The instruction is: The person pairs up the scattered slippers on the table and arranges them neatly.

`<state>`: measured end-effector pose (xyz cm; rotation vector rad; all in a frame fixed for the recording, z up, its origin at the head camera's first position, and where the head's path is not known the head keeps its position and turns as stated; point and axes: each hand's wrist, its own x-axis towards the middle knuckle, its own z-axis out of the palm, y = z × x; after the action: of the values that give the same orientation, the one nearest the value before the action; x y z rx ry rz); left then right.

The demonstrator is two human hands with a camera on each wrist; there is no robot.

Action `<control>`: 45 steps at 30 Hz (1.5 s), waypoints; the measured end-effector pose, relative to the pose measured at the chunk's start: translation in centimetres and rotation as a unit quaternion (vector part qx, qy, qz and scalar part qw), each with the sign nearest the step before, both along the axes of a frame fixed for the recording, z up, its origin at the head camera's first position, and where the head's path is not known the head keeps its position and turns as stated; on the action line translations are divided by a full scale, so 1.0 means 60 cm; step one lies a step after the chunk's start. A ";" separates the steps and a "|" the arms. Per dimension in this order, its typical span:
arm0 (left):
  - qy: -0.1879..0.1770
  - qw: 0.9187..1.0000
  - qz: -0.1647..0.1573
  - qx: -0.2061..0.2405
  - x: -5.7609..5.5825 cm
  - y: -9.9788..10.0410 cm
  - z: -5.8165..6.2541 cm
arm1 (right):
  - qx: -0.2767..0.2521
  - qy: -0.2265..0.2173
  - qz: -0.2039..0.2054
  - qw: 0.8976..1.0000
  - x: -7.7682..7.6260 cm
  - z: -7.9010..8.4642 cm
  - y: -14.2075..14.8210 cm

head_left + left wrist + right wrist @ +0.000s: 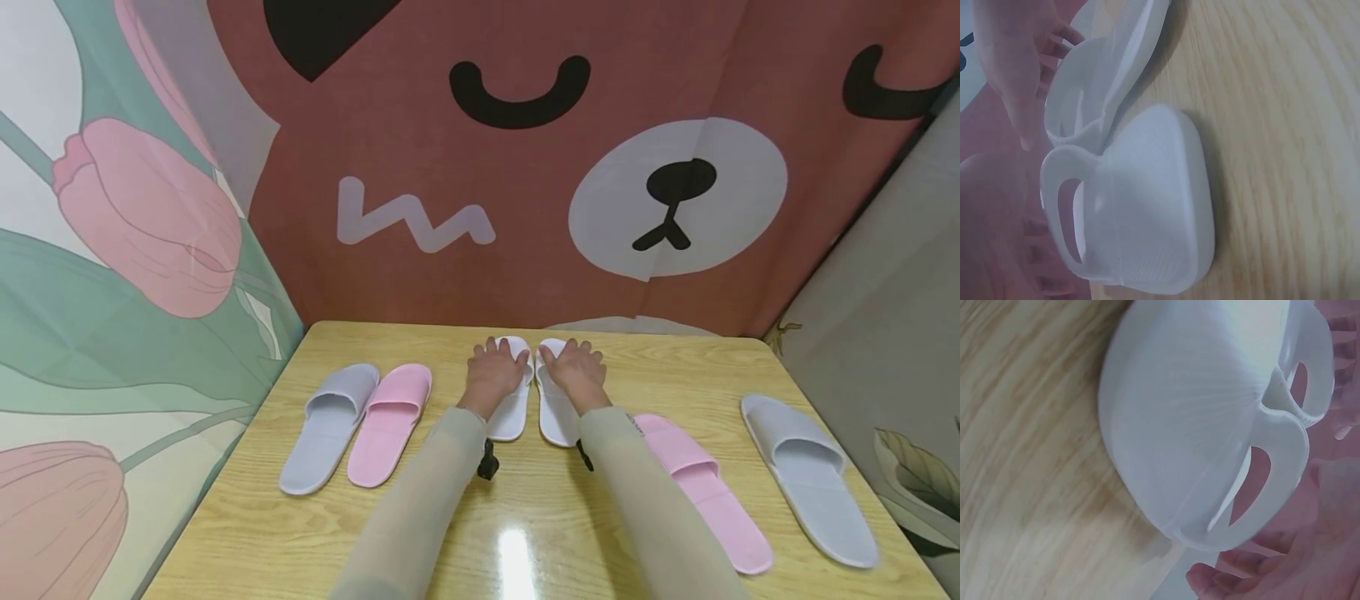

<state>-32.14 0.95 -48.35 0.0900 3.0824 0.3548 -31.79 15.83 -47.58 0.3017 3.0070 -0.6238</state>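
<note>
Two white slippers lie side by side at the table's back middle, the left white slipper (513,419) and the right white slipper (552,414), toes toward the backdrop. My left hand (492,374) is over the left slipper's strap, partly hiding it, fingers spread. Over the other slipper's strap is my right hand (577,372), fingers also spread. In the left wrist view, the left slipper (1154,194) shows its heel close to the camera, with the left hand (991,231) beyond the strap. The right wrist view has the right slipper (1191,425) large, the right hand (1310,562) beside its strap.
At left, a grey slipper (318,446) lies beside a pink slipper (386,437). Another pink slipper (712,500) and grey slipper (817,492) lie apart at right, angled. Printed cloth (420,283) stands behind the wooden table (247,508) and along both sides.
</note>
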 end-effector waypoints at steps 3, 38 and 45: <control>0.005 1.000 -0.008 0.000 0.000 -0.003 0.001 | 0.000 0.001 0.007 1.000 0.000 0.006 0.002; 0.035 0.995 -0.065 -0.063 0.028 -0.058 0.059 | 0.020 0.045 0.044 0.998 0.025 0.049 0.033; 0.048 0.993 -0.070 -0.080 0.031 -0.077 0.066 | 0.032 0.043 0.054 0.997 0.032 0.059 0.044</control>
<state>-30.30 -3.67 -44.40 0.3250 3.1598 0.0986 -29.87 18.44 -44.05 0.1180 3.1034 -0.5464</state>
